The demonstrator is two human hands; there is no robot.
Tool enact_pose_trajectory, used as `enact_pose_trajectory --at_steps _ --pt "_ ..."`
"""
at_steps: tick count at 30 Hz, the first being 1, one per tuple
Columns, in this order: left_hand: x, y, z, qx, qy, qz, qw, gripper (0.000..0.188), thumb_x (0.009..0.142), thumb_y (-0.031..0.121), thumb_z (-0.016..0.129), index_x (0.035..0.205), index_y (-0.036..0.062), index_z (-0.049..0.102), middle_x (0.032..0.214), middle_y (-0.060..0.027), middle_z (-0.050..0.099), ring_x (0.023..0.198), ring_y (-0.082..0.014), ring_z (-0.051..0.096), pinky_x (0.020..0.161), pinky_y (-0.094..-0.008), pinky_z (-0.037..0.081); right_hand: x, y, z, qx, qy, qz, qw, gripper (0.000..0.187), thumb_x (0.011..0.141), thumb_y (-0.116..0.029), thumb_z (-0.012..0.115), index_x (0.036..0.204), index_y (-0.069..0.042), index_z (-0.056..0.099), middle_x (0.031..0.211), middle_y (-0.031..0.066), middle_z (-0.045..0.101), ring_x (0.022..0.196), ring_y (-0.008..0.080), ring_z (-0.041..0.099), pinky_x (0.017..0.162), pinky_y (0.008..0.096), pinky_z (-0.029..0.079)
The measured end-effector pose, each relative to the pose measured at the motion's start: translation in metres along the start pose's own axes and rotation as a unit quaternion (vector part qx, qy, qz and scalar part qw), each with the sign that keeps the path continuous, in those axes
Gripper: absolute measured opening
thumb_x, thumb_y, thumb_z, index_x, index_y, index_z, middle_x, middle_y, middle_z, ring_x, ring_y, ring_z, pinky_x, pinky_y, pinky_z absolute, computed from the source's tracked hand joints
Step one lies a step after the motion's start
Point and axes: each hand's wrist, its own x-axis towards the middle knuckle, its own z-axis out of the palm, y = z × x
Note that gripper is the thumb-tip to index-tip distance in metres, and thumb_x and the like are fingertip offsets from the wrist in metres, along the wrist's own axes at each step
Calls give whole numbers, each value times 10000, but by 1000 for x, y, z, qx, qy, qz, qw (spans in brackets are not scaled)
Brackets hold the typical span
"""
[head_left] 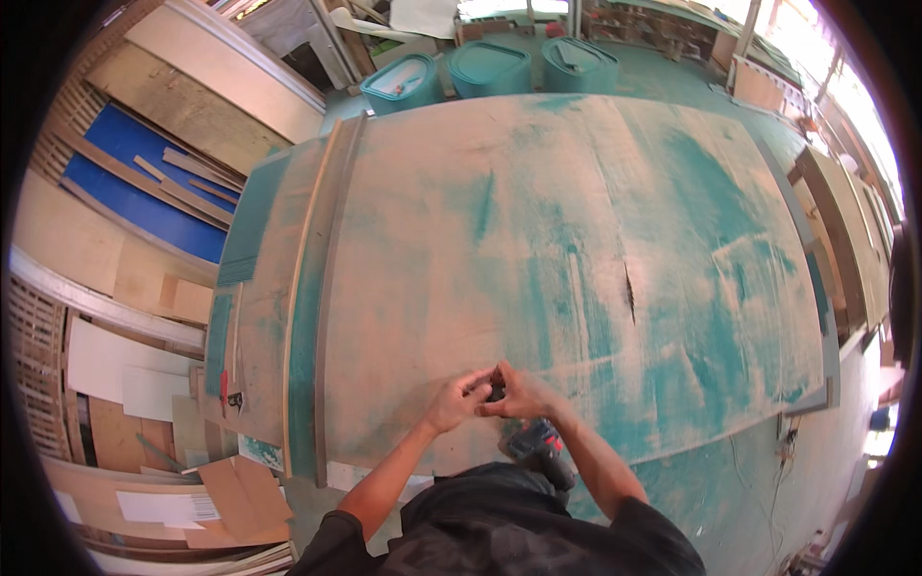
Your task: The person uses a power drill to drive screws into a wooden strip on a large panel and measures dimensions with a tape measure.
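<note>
Above the near edge of a large wooden board [413, 240], my two hands meet. My left hand [453, 403] is closed, with its fingertips against a small dark piece [497, 392]. From the other side my right hand [523, 392] pinches the same piece. Fingers cover most of it, so its kind does not show. Below my right wrist, close to my body, is a dark cordless drill [540, 447] with red parts; neither hand grips it, and what supports it is hidden.
A long raised strip [336, 259] crosses the board's left part. A red-handled tool [225, 392] lies at its left edge. Three teal tubs [488, 72] stand beyond the far edge. Shelves with sheets and offcuts [125, 365] line the left; wooden boxes [840, 240] stand right.
</note>
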Motion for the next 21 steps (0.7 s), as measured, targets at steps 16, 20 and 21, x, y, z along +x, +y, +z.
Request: enact_pose_trajectory --at_steps 16,20,21 --pt "113 -4 -185 510 61 78 854 187 870 17 649 1019 84 740 1065 -150 660 982 -361 649 841 -451 511 -40 201 -186 -52 66 110 990 297 795 -138 768 1066 -41 692 812 72 709 688 144 636 628 344 526" --pt "120 -19 -258 587 185 76 784 125 831 33 676 911 117 721 1041 -103 632 1034 -349 590 901 -447 485 -64 257 -267 -52 111 128 984 328 698 -117 776 1013 -43 721 789 67 695 720 155 619 647 358 511" --pt "116 -22 -265 619 198 31 759 128 833 46 685 922 128 728 1111 -89 633 1094 -342 578 923 -444 486 -69 275 -281 -71 119 118 983 339 681 -127 786 1004 -47 727 789 70 693 745 156 621 668 356 514"
